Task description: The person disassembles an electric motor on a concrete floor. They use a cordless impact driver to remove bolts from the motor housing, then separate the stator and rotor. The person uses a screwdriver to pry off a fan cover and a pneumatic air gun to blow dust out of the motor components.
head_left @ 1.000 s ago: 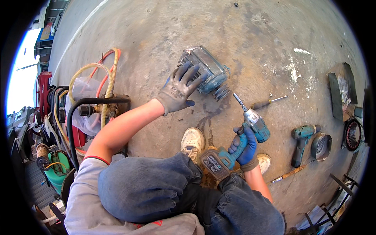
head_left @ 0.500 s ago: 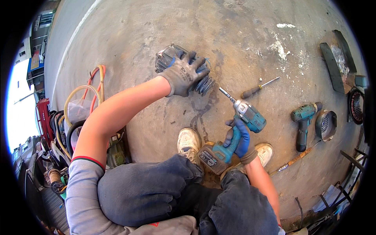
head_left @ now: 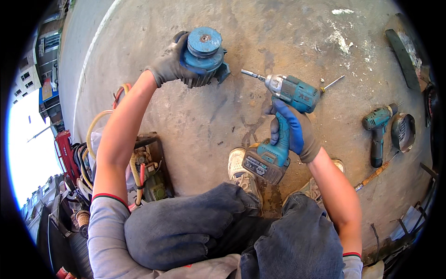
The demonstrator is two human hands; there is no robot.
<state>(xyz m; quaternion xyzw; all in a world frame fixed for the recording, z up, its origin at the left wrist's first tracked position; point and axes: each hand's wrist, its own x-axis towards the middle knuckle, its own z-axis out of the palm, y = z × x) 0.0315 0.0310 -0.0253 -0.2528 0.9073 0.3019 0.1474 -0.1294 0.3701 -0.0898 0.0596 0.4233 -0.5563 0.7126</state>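
My gloved left hand [head_left: 173,65] is wrapped round the side of a blue electric motor [head_left: 214,63], lifted off the concrete floor. Its round blue pulley [head_left: 204,41] points up towards me, while the finned body below is partly hidden by the glove. In my gloved right hand [head_left: 299,132] is a teal cordless impact driver [head_left: 297,93], gripped by its handle. A long socket bit [head_left: 252,74] on the driver points left at the motor, with a gap between them. The driver's battery [head_left: 265,163] hangs above my shoe.
Right of the driver lie a screwdriver [head_left: 335,82], a second teal cordless drill [head_left: 377,122], a round metal cover [head_left: 403,133] and a wooden-handled tool [head_left: 374,176]. A black curved panel [head_left: 400,58] is farther off. Hoses [head_left: 95,128] and a machine [head_left: 153,174] stand on my left.
My left hand has lifted the motor off the floor and turned its pulley upward. My right hand has raised the impact driver, its bit now pointing left, nearer the motor.
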